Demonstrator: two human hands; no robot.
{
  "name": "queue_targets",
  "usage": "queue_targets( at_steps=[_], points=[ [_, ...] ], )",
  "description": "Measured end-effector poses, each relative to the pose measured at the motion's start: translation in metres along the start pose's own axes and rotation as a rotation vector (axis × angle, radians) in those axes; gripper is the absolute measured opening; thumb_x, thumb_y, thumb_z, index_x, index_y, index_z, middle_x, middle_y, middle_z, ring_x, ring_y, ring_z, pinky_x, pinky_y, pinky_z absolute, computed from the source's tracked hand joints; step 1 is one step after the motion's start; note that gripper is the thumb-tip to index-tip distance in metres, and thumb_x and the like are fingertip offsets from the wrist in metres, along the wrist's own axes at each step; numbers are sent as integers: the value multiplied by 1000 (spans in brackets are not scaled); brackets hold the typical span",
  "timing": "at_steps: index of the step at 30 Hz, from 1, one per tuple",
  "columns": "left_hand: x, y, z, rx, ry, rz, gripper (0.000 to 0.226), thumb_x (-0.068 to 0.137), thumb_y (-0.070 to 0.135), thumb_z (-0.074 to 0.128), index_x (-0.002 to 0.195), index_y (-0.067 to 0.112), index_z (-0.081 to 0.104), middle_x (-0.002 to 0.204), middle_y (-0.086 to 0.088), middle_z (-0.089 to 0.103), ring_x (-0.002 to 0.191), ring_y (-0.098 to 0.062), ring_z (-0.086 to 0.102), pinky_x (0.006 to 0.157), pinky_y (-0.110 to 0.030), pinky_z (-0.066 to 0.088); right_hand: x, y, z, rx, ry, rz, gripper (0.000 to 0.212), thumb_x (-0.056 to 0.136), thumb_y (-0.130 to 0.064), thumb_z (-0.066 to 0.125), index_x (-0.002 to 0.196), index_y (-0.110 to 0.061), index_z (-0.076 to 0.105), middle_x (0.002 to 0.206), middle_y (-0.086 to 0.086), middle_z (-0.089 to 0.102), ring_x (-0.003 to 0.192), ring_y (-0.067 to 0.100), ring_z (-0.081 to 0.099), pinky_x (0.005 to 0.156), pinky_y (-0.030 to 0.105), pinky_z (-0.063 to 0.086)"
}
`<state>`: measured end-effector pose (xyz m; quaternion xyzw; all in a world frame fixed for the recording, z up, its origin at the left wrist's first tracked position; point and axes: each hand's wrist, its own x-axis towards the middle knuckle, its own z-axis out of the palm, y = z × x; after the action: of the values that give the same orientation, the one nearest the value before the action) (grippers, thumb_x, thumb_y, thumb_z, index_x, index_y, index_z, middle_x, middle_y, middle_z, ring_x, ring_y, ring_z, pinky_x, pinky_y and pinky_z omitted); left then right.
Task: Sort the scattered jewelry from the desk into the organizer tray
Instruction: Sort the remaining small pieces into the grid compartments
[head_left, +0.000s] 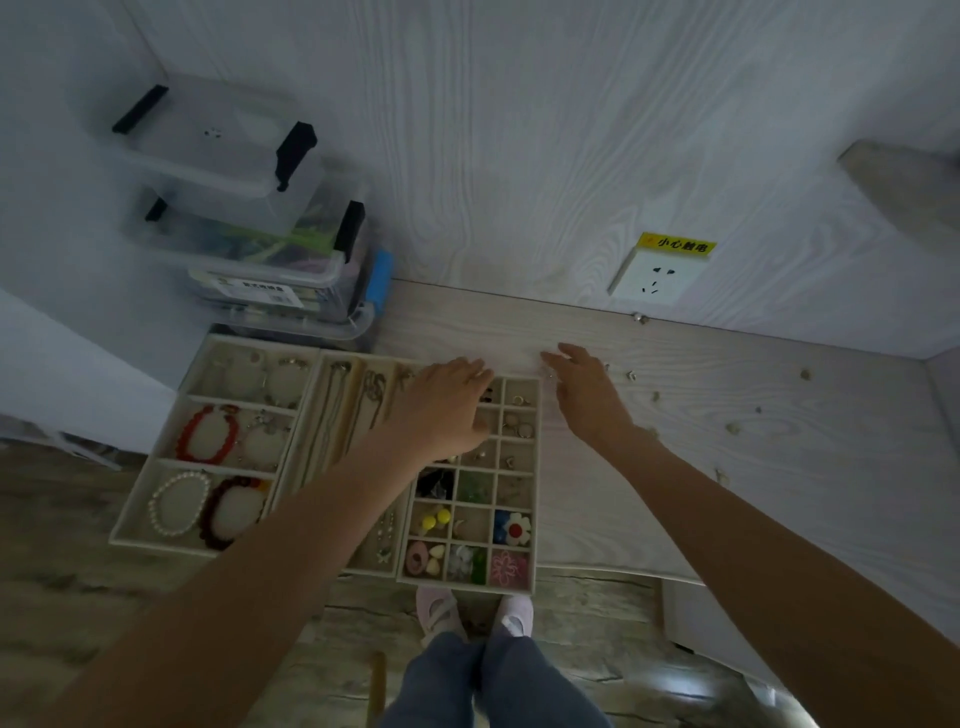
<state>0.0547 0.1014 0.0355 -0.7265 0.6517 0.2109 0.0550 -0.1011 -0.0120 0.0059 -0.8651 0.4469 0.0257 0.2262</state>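
Observation:
Three beige organizer trays (519, 586) lie side by side on the pale desk. The left one holds bracelets, among them a red bead bracelet (208, 434) and a pearl bracelet (176, 503). The middle one holds chains, and the right one has small cells with rings and bright earrings. My left hand (441, 410) lies palm down over the upper cells of the right tray, fingers straight. My right hand (587, 395) reaches over the desk just right of that tray, fingers loosely extended. Several small scattered jewelry pieces (655, 396) dot the desk to the right.
Stacked clear plastic boxes (270, 228) with black clips stand behind the trays at the back left. A wall socket (657, 280) with a yellow label sits low on the wall. The desk's front edge is near my legs, and my slippers (441, 613) show below.

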Motion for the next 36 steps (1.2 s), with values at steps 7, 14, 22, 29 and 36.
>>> queue_targets(
  at_steps=[7, 14, 22, 29, 36],
  points=[
    [-4, 8, 5, 2, -21, -61, 73, 96, 41, 43, 151, 18, 0, 159, 1, -4, 146, -16, -1, 117, -38, 0, 16, 6, 6, -213, 22, -92, 16, 88, 3, 47, 100, -2, 57, 103, 16, 51, 96, 30, 52, 67, 35, 41],
    [-15, 15, 9, -287, 105, -111, 71, 93, 21, 52, 151, 23, 10, 154, 0, 24, 137, -20, 31, 111, -35, 28, 15, 18, 2, 21, 74, -166, 16, 86, 6, 49, 96, 0, 60, 97, 19, 52, 84, 33, 57, 68, 35, 44],
    [-45, 23, 23, -489, 324, -161, 40, 94, 10, 49, 133, 17, 49, 131, -2, 51, 112, -20, 55, 91, -33, 47, -25, -16, -25, 724, -17, -78, 17, 85, 1, 60, 94, -7, 73, 89, 5, 68, 75, 10, 62, 75, 11, 49],
    [-68, 34, 22, -851, 389, -241, 21, 91, 14, 58, 110, 8, 66, 100, -4, 70, 88, -11, 67, 84, -26, 53, -68, -42, -9, 1182, -350, 106, 14, 83, 12, 58, 88, 2, 66, 80, 15, 65, 78, 27, 64, 84, 33, 55],
    [-86, 34, 26, -925, 372, -340, 14, 77, 7, 74, 89, 10, 68, 76, -1, 69, 71, -10, 68, 71, -27, 56, -85, -55, 5, 1095, -373, 91, 17, 81, 14, 60, 79, -2, 65, 79, 15, 65, 70, 17, 69, 70, 23, 58]
  ],
)
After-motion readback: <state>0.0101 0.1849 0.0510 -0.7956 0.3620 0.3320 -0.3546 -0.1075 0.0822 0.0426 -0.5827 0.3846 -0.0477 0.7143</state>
